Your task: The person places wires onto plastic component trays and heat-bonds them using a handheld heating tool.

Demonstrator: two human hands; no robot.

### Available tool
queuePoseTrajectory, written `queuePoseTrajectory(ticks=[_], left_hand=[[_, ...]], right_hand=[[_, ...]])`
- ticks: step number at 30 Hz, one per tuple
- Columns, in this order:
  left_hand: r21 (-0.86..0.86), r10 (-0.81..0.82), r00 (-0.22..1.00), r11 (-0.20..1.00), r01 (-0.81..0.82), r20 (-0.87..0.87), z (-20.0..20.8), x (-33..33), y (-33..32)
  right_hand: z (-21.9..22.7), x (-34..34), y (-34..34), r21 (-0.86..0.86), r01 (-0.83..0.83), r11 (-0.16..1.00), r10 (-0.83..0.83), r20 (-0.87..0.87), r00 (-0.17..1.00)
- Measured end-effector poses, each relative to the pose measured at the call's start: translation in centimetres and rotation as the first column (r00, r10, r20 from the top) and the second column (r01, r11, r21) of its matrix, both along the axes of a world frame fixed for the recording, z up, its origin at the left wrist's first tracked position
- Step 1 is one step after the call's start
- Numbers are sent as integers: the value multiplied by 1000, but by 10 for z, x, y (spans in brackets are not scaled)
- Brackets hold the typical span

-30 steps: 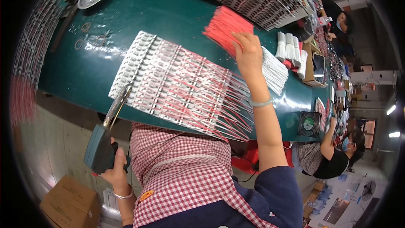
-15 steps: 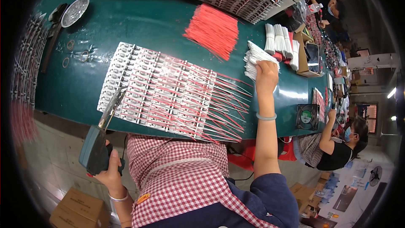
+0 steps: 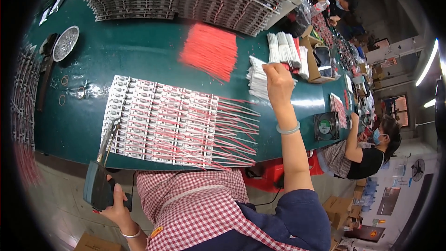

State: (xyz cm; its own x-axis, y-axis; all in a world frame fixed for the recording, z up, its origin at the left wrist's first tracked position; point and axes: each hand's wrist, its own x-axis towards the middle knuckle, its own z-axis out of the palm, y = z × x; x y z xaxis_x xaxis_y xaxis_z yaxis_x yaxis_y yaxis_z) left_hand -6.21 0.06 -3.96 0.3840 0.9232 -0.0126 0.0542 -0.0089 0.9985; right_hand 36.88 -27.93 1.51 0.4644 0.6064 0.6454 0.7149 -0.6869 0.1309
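Note:
My left hand [image 3: 118, 211] is wrapped round the grip of a blue-grey soldering gun [image 3: 98, 183]. Its long tip reaches over the left part of a panel of small white circuit boards [image 3: 139, 111]. Red and white wires [image 3: 237, 132] run across the panel and stick out past its right edge. My right hand [image 3: 280, 86] is over a loose pile of white wires [image 3: 257, 78], its fingertips pinched together. What lies between those fingertips is too small to make out. A heap of red wires [image 3: 209, 51] lies beyond the panel.
Stacked wired panels [image 3: 186, 0] rise at the back; more [image 3: 23, 102] stand far left. A metal bowl [image 3: 66, 43] sits at the left. Tied white wire bundles [image 3: 283, 49], a cardboard box [image 3: 318, 62] and a small fan [image 3: 326, 126] are at the right. Two other people work along the right.
My right hand has lifted a little off the white wire pile, its fingers now pinched. The view has shifted, so the table sits lower and more to the left. The soldering gun stays in my left hand.

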Motion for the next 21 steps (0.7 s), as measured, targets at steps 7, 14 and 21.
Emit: queuePoseTrajectory(ticks=[7,14,21], left_hand=[[-113,74,996,991,-69,45,23,5,1],[-157,38,981,988,-7,191,47,23,10],[-282,71,979,959,-15,191,54,28,24]], right_hand=[[37,-32,92,-191,-314,930,291,-139,947],[16,-62,181,-629,-375,681,355,-164,920],[30,-70,196,-524,-367,768,300,-212,930]])
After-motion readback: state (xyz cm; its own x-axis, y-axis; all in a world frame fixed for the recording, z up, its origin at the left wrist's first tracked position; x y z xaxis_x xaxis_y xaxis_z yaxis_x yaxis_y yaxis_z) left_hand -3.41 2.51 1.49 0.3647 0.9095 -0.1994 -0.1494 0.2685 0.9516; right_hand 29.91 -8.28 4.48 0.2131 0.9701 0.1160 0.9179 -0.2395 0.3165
